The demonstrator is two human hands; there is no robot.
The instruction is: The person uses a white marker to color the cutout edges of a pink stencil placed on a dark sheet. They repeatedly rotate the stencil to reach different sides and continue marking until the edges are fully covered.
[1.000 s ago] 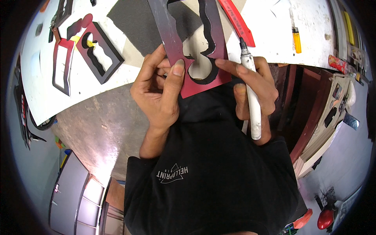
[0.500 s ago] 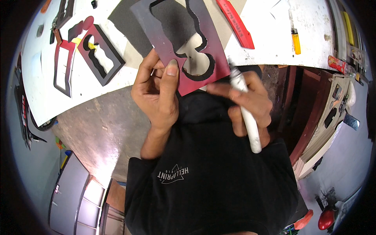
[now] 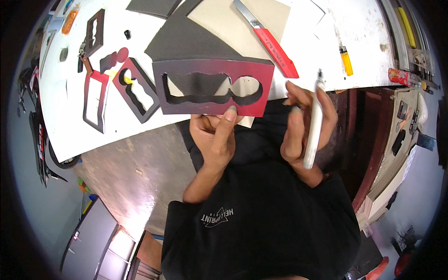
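My left hand [image 3: 212,142] grips the lower edge of a rectangular foam panel [image 3: 186,108], thumb on its front face. The panel shades from grey to dark red and has a wavy-edged opening joined to a round one. To its right, my right hand [image 3: 296,133] holds a white pen-shaped tool [image 3: 314,128] with a thin dark tip, pointing up and apart from the panel. Whether the tip is a nib or a blade I cannot tell. A small pale piece [image 3: 246,122] shows below the panel, next to my left fingers.
A red-handled cutter [image 3: 277,53] lies on a beige sheet [image 3: 219,18] beside a dark grey sheet [image 3: 186,44]. A yellow lighter [image 3: 346,61] is at the right. Several cut frames, including a grey-red one [image 3: 144,79], lie left on the white table [image 3: 60,126].
My left hand has turned the panel from a steep slant to nearly level and lowered it. My right hand has moved right, away from the panel, with the white tool more upright.
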